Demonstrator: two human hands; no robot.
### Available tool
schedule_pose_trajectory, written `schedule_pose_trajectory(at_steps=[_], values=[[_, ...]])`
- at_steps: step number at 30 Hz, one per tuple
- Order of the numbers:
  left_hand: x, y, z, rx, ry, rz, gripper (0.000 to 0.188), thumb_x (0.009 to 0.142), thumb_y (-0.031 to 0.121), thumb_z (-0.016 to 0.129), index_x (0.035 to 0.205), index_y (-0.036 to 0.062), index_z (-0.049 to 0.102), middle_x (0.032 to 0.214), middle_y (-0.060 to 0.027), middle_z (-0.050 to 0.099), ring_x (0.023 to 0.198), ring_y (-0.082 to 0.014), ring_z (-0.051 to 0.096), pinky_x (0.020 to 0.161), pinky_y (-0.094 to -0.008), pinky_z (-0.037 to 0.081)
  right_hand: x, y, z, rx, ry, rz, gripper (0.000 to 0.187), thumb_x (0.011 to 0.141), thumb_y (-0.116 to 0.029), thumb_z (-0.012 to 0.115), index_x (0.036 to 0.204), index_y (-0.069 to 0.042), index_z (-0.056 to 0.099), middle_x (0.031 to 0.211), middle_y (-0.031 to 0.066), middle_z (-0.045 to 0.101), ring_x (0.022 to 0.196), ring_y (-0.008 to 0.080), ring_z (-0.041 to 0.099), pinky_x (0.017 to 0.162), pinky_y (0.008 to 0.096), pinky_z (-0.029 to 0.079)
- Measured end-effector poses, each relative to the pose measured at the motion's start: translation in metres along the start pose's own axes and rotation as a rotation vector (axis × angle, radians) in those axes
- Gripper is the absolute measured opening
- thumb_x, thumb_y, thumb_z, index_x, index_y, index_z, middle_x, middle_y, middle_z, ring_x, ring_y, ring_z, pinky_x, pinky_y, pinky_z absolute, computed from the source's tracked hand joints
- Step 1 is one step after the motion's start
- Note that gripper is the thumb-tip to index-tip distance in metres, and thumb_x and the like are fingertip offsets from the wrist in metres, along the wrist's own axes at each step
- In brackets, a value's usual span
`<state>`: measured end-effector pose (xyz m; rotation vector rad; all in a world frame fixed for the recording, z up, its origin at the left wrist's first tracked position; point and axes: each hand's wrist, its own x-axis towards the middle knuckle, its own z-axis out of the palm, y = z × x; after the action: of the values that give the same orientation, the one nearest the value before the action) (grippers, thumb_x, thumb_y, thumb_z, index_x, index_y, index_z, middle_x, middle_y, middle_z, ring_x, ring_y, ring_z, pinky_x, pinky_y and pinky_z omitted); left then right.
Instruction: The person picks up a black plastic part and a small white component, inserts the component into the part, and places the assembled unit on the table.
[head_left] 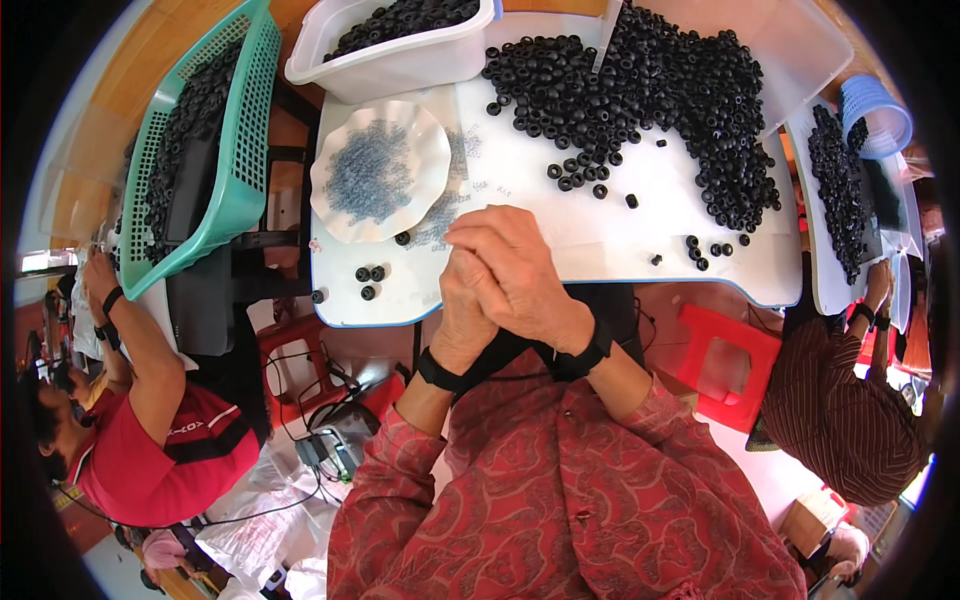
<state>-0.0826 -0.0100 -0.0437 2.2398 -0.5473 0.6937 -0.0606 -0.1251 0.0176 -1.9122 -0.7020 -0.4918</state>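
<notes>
My right hand is folded over my left hand at the front edge of the white table. Fingers of both are closed against each other, and whatever may lie between the palms is hidden. Just beyond them, small translucent bluish pieces lie loose on the tabletop. More of these pieces fill the middle of a white scalloped plate to the left. Several small round black parts, some with a hole through them, sit left of my hands near the edge.
A large heap of black ring-shaped parts covers the table's far side. Behind the plate stands a white tub of black parts. A green basket is at left, a blue cup at right. People work on both sides; a red stool stands below.
</notes>
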Motion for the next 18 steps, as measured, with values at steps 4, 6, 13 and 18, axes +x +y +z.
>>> schedule_pose_trajectory(at_steps=[4, 6, 13, 18], values=[[-0.005, 0.001, 0.005, -0.032, -0.016, -0.075, 0.028, 0.080, 0.009, 0.072, 0.104, -0.0018, 0.061, 0.097, -0.0170, 0.066, 0.080, -0.0311, 0.068, 0.061, -0.0398, 0.054, 0.004, 0.005, 0.005, -0.050, -0.100, -0.049, 0.014, 0.086, -0.006, 0.060, 0.099, -0.002, 0.065, 0.102, 0.0091, 0.064, 0.092, 0.0266, 0.059, 0.088, 0.0392, 0.042], [-0.006, 0.000, 0.006, -0.036, -0.021, -0.082, 0.028, 0.080, 0.009, 0.072, 0.104, -0.0019, 0.061, 0.097, -0.0170, 0.066, 0.080, -0.0310, 0.068, 0.061, -0.0399, 0.054, 0.006, 0.006, 0.007, -0.038, -0.117, -0.065, 0.013, 0.086, -0.006, 0.060, 0.097, -0.003, 0.065, 0.101, 0.0088, 0.065, 0.090, 0.0265, 0.059, 0.086, 0.0392, 0.042], [-0.007, 0.001, 0.004, -0.035, -0.041, -0.114, 0.029, 0.080, 0.009, 0.072, 0.105, -0.0022, 0.060, 0.096, -0.0168, 0.066, 0.080, -0.0307, 0.068, 0.061, -0.0401, 0.054, 0.007, 0.011, 0.014, 0.058, -0.197, 0.034, 0.013, 0.084, -0.007, 0.054, 0.091, -0.005, 0.064, 0.092, 0.0072, 0.065, 0.083, 0.0251, 0.058, 0.079, 0.0373, 0.041], [-0.005, 0.000, 0.006, -0.051, -0.062, -0.127, 0.030, 0.080, 0.009, 0.072, 0.106, -0.0024, 0.060, 0.096, -0.0167, 0.066, 0.081, -0.0305, 0.068, 0.061, -0.0402, 0.054, 0.010, 0.020, 0.008, 0.109, -0.228, 0.097, 0.012, 0.083, -0.007, 0.050, 0.087, -0.006, 0.062, 0.087, 0.0068, 0.064, 0.081, 0.0250, 0.058, 0.078, 0.0369, 0.041]])
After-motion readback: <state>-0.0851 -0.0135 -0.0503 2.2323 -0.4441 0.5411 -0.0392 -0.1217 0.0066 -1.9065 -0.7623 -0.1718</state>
